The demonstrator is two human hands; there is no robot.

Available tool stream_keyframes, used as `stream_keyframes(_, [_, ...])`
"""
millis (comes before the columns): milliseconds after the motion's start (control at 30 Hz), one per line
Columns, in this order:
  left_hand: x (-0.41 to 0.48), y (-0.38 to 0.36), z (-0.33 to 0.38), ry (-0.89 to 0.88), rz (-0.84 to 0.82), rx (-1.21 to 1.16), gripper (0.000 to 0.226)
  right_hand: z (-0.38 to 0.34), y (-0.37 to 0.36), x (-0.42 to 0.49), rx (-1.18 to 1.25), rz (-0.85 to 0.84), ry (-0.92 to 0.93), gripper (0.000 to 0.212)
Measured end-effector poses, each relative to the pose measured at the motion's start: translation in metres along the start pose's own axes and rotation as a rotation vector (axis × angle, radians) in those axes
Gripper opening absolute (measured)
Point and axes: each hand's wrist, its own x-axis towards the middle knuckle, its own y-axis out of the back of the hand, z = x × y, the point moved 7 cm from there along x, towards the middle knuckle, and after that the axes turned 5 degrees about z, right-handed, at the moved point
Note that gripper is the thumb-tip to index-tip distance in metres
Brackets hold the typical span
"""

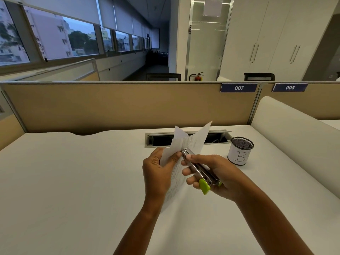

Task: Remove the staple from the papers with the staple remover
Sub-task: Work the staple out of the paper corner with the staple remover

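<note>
The white papers (194,139) are held up above the desk, their top corners splayed apart into a V. My left hand (158,173) pinches the papers from the left, thumb on the front sheet. My right hand (213,173) grips a metal stapler-style staple remover (199,170) with a green rear end. Its metal tip touches the papers near the middle fold, right beside my left thumb. The staple itself is too small to make out.
A black mesh pen cup (240,150) with a white label marked "B" stands on the white desk (73,181) to the right of my hands. A cable slot (160,139) lies open behind the papers. A tan partition (110,105) closes the desk's far edge.
</note>
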Motion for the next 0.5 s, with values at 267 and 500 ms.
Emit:
stream_keyframes(267, [0.002, 0.005, -0.005, -0.025, 0.035, 0.059, 0.014, 0.011, -0.003, 0.005, 0.109, 0.033, -0.006, 0.023])
stream_keyframes(500, [0.002, -0.001, -0.016, 0.145, -0.067, -0.002, 0.003, 0.012, -0.001, 0.01, 0.073, 0.048, 0.005, 0.024])
